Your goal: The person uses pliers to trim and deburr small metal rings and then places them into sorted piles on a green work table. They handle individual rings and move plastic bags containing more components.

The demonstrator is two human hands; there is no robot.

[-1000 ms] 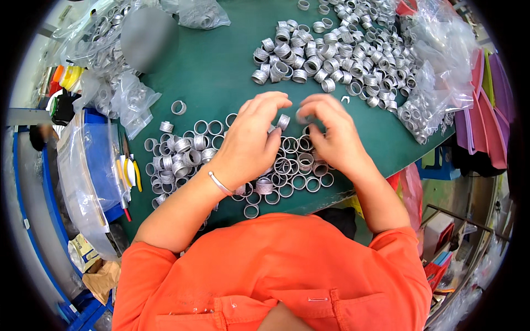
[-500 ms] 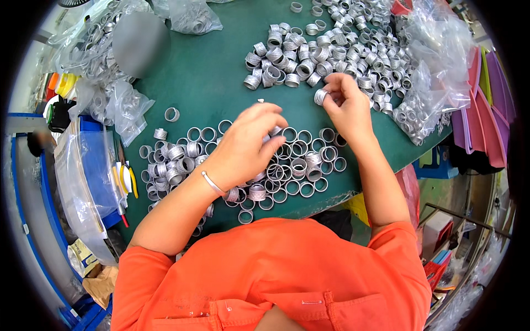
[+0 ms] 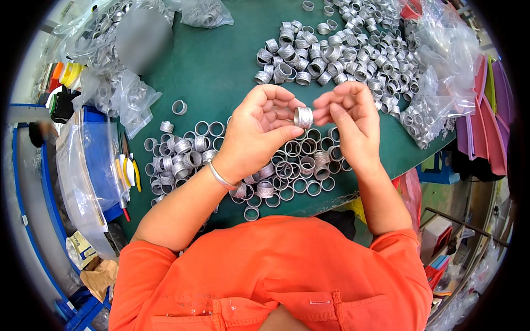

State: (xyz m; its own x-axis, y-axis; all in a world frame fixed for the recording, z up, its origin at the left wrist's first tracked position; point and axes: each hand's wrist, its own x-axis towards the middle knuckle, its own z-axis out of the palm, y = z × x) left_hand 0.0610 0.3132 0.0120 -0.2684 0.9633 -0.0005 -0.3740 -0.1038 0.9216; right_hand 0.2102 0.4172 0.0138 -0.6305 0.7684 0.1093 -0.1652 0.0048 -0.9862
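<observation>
A silver metal ring (image 3: 303, 117) with a patterned outer band is pinched between the thumb and fingers of my left hand (image 3: 264, 118). Close beside it is my right hand (image 3: 352, 118), its fingers curled apart with nothing seen in them. Below both hands lies a spread of similar rings (image 3: 300, 186), many flat with their round openings up. More rings (image 3: 175, 157) are heaped to the left of my left wrist. A large loose pile of rings (image 3: 333, 55) sits beyond my right hand.
Clear plastic bags (image 3: 422, 110) of rings stand at the far right, with others (image 3: 135, 105) at the far left. One ring (image 3: 179, 107) lies alone on the green table (image 3: 215, 66). Yellow-handled pliers (image 3: 136, 175) rest by the left edge. Coloured folders (image 3: 488, 118) stand at the right.
My right hand has moved left and down from the far pile, bringing a ring toward my left hand. The left hand has turned and now pinches the ring.
</observation>
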